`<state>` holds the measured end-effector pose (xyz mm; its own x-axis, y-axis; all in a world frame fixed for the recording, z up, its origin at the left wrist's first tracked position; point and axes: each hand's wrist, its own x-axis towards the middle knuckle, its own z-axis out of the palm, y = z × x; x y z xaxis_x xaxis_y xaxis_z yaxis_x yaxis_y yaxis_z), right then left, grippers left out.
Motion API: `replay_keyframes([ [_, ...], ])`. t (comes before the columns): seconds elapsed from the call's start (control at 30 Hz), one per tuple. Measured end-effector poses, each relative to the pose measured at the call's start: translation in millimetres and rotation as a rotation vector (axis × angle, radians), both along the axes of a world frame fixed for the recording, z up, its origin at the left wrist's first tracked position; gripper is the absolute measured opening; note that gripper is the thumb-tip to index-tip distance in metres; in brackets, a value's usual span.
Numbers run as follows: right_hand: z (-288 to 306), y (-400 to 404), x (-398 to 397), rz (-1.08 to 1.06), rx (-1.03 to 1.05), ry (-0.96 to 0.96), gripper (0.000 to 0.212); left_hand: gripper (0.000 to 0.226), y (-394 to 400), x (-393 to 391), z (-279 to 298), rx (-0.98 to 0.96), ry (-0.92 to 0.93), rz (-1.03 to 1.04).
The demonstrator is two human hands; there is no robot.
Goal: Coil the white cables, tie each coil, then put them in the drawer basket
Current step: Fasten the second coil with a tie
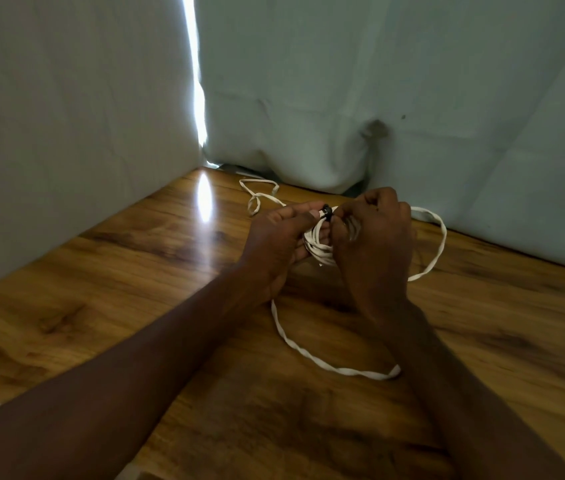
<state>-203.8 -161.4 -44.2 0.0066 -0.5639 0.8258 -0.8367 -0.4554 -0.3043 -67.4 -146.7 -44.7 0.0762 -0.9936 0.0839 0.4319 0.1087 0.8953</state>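
- White cable coil (319,245) sits above the wooden table (135,289), bunched between your hands.
- Your left hand (279,244) cradles it; your right hand (373,237) pinches a small black tie (326,211) on top.
- Loose cable (336,368) trails across the table below the coil.

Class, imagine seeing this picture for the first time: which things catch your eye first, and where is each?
Mid-frame, the left hand and right hand hold a bundle of white cable with a small black piece on top. Loose cable loops trail over the wooden table, and bright light shows through the curtain gap behind.
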Motion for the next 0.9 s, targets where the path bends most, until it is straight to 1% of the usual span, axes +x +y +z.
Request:
replay_keyframes([
  [0.1,1,3,0,0.017,0.0,-0.071,0.017,0.026,-1,-3,1,-0.005,0.02,0.0],
  [0.27,2,7,1,-0.075,0.004,-0.021,0.02,0.025,-1,-3,1,-0.018,0.03,-0.011],
  [0.33,2,7,0,-0.062,0.004,-0.034,0.019,0.024,0,-3,1,-0.022,0.022,-0.02],
  [0.43,3,5,-2,0.016,0.009,-0.036,0.019,0.026,1,-2,1,-0.027,-0.005,-0.022],
  [0.53,4,1,-6,0.05,0.021,-0.001,0.019,0.027,3,1,2,-0.025,-0.017,-0.038],
  [0.6,6,2,-6,0.013,0.032,0.037,0.02,0.028,2,3,4,-0.017,-0.035,-0.053],
  [0.7,10,5,-3,-0.051,-0.007,0.1,0.023,0.028,-1,3,5,0.007,-0.056,-0.036],
  [0.8,12,5,-4,0.02,-0.051,0.159,0.018,0.026,-1,2,5,0.028,-0.06,-0.035],
  [0.9,9,4,-7,0.108,-0.043,0.181,0.019,0.027,1,3,6,0.035,-0.072,-0.049],
])
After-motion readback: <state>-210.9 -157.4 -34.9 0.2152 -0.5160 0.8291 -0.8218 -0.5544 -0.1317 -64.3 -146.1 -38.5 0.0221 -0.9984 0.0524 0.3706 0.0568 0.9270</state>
